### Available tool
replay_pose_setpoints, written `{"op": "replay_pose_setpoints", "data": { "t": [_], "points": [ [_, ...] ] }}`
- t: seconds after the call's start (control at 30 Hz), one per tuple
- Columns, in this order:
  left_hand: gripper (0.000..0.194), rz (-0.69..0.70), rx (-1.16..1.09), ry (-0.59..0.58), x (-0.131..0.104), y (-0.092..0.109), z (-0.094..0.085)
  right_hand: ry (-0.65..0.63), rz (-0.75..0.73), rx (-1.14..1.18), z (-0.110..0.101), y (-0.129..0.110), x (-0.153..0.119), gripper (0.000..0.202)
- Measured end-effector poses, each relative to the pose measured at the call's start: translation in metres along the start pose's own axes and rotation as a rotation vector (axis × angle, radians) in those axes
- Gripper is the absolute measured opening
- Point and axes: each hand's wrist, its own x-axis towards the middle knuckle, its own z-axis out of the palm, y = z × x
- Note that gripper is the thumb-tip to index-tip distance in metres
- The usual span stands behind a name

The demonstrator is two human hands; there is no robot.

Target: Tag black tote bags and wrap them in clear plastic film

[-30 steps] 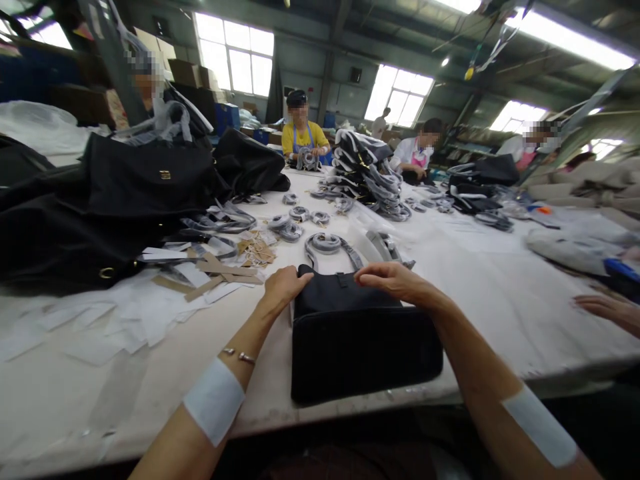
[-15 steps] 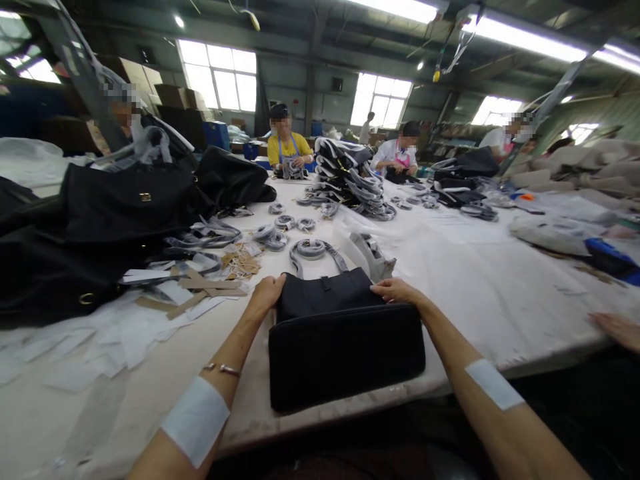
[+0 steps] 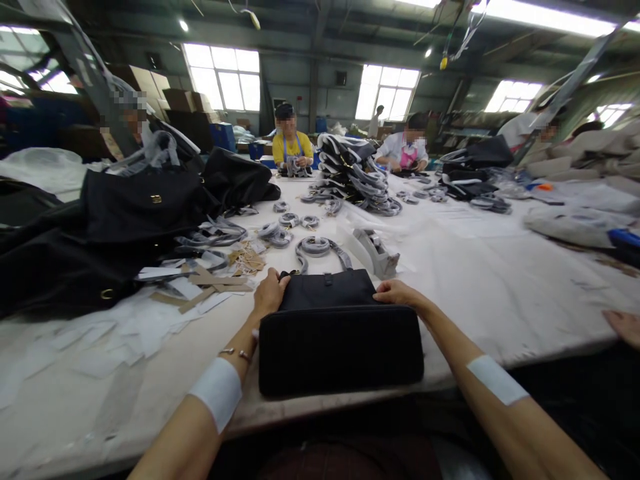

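A black handbag (image 3: 340, 350) lies on the white-covered table (image 3: 480, 293) in front of me, its flat base facing me. Its wrapped handle (image 3: 345, 257) stretches away toward the far side. My left hand (image 3: 270, 292) grips the bag's upper left edge, fingers curled over it. On the opposite side, my right hand (image 3: 397, 293) pinches the right edge between thumb and fingers. Just beyond the bag stands a grey tape dispenser (image 3: 377, 253), close to a coiled, wrapped strap (image 3: 316, 247).
Large black bags (image 3: 145, 207) are heaped at the left, near paper and card scraps (image 3: 213, 280). Wrapped strap coils (image 3: 275, 233) lie mid-table before a stack of black bags (image 3: 350, 173). Co-workers sit across the table; another person's hand (image 3: 623, 327) rests at the right edge.
The bag has turned slightly, its base swinging a little left and levelling. My left hand has shifted slightly along its edge; my right hand keeps its grip. The camera view has moved slightly.
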Motion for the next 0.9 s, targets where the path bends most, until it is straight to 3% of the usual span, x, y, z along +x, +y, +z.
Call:
{"op": "replay_pose_setpoints", "data": {
  "t": [0.1,0.23,0.33,0.4,0.43,0.5,0.57,0.7,0.83,0.9],
  "points": [
    [0.036,0.118,-0.03,0.0,-0.001,-0.003,-0.015,-0.011,-0.038,0.064,-0.008,-0.001,-0.023,0.039],
    [0.043,0.287,-0.217,-0.056,-0.017,-0.007,-0.05,0.143,-0.224,0.372,-0.019,0.004,-0.068,0.053],
    [0.06,0.41,-0.555,-0.366,-0.047,-0.01,-0.077,0.051,-0.289,0.446,-0.012,0.015,-0.103,0.065],
    [0.063,0.439,-0.512,-0.552,-0.07,-0.014,-0.088,-0.03,-0.299,0.339,0.0,0.023,-0.12,0.074],
    [0.061,0.432,-0.445,-0.579,-0.08,-0.018,-0.09,-0.043,-0.302,0.278,0.007,0.025,-0.125,0.076],
    [0.056,0.386,-0.32,-0.552,-0.094,-0.026,-0.088,0.017,-0.284,0.172,0.019,0.027,-0.129,0.074],
    [0.049,0.308,-0.248,-0.461,-0.099,-0.032,-0.08,0.161,-0.237,0.084,0.029,0.026,-0.126,0.062],
    [0.037,0.199,-0.153,-0.304,-0.091,-0.032,-0.056,0.401,-0.168,-0.1,0.042,0.015,-0.107,0.042],
    [0.04,0.174,-0.118,-0.255,-0.072,-0.022,-0.04,0.463,-0.134,-0.231,0.048,0.001,-0.09,0.045],
    [0.042,0.181,-0.13,-0.27,-0.065,-0.021,-0.037,0.446,-0.138,-0.174,0.044,0.0,-0.088,0.047]
  ]
}}
